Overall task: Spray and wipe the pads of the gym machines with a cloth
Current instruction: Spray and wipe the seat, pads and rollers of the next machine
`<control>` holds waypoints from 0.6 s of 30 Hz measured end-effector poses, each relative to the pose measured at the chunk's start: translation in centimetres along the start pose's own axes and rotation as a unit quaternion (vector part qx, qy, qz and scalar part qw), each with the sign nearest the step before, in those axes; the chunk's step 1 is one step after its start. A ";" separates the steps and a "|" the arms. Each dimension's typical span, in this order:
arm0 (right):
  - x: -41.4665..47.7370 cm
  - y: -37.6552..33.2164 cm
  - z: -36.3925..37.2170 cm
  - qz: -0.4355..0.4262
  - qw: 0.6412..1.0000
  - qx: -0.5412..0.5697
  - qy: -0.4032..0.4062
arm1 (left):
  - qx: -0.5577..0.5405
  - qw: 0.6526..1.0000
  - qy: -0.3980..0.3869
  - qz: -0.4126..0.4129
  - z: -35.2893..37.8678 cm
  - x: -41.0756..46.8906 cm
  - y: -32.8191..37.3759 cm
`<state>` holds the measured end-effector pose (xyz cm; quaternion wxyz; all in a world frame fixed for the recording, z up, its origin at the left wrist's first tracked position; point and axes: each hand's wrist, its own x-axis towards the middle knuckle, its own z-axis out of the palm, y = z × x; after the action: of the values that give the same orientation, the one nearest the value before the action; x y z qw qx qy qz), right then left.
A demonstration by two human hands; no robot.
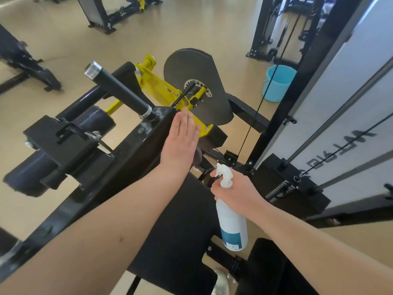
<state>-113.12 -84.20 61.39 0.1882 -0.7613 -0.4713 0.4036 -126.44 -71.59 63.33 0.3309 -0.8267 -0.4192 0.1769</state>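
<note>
My right hand (234, 188) grips the probably light white plastic spray bottle (232, 226) by its neck; my left hand (180, 141) lies flat, fingers (187, 122) straight.

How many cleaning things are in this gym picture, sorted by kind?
Spray bottle: 1, gripped by the right hand
Blue bucket: 1, on the floor
Grey cloth: 1, or so it looks, mostly hidden under the flat left hand
Total: 3
</note>
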 end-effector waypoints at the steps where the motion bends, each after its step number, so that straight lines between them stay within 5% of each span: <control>1: -0.3 0.1 0.1 0.000 1.000 -0.002 0.001 | -0.005 1.000 -0.001 0.001 0.0 -0.4 -0.1; 18: -8.8 -2.4 5.8 -0.085 0.995 -0.038 -0.030 | -0.041 0.993 -0.102 0.047 1.5 -17.9 -4.1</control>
<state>-121.14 -91.25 63.35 0.1785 -0.7128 -0.5548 0.3901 -140.12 -83.71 65.40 0.2434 -0.8360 -0.4187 0.2580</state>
